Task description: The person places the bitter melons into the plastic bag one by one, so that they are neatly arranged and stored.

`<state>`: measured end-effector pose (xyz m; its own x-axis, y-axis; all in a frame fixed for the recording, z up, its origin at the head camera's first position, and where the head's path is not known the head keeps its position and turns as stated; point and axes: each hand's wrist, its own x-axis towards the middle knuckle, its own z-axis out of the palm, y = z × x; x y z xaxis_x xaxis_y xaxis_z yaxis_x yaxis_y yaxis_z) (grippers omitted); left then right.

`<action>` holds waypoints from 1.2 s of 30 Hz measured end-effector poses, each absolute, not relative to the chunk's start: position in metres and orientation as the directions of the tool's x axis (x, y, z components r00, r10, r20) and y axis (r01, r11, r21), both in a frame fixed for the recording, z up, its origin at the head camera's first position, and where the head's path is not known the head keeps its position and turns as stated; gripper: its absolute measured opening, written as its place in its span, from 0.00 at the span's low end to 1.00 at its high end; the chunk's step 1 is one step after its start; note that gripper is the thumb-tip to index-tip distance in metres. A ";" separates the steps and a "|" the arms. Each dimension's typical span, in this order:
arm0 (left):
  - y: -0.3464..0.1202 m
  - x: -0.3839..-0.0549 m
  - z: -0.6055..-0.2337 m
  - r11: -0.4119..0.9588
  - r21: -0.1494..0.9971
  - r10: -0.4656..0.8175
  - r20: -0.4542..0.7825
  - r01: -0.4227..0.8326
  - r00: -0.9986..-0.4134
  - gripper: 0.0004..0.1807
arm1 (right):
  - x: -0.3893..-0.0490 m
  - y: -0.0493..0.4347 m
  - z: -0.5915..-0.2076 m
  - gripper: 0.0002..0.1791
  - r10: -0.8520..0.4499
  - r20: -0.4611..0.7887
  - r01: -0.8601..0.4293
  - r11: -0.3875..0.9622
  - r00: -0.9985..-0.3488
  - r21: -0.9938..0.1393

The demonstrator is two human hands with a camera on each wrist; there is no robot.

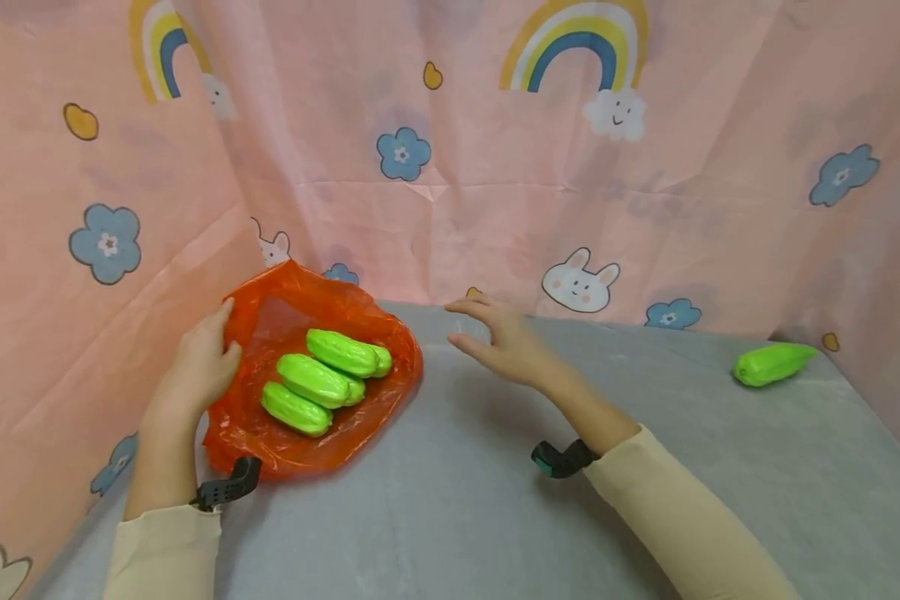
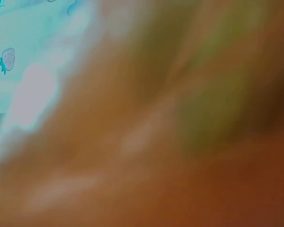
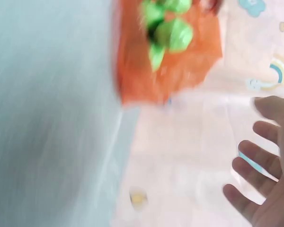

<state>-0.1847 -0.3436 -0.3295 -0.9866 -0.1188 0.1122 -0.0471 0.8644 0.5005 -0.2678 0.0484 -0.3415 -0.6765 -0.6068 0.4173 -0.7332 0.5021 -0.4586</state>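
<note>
An orange-red plastic bag (image 1: 375, 433) lies with its mouth spread wide at the left of the table. Inside it are several bright green, elongated, ridged vegetables (image 1: 313, 381), glossy on the surface. At the bag's left rim my left hand (image 1: 195, 362) holds the edge, thumb toward the inside. Orange plastic blurs across most of the left wrist view. My right hand (image 1: 506, 340) is in the air to the right of the bag, fingers spread and nothing in them. The right wrist view shows those parted fingers (image 3: 255, 175) against the curtain.
A single green vegetable (image 1: 774, 364) with a pointed end lies at the table's far right. Pink patterned cloth (image 1: 480, 225) rises behind the grey table (image 1: 450, 517) and along both sides. Each wrist wears a black camera mount (image 1: 562, 460).
</note>
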 end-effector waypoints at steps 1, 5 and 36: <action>-0.343 -0.185 -0.330 0.863 0.504 -0.118 0.112 -0.046 -0.987 0.39 | -0.266 0.058 -0.341 0.25 -0.603 0.422 -0.735 0.523 -0.677 -0.432; -0.342 -0.185 -0.331 0.861 0.507 -0.117 0.125 -0.038 -0.985 0.39 | -0.261 0.095 -0.341 0.26 -0.600 0.444 -0.744 0.582 -0.665 -0.328; -0.341 -0.186 -0.332 0.872 0.488 -0.109 0.123 -0.036 -0.986 0.38 | -0.247 0.281 -0.332 0.28 -0.373 0.565 -0.542 0.825 -0.736 -0.161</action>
<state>-0.1863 -0.3414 -0.3321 -0.9864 -0.1094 0.1228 -0.0360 0.8721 0.4880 -0.2469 0.2814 -0.3323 -0.7360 -0.3728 0.5651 -0.5418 0.8249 -0.1614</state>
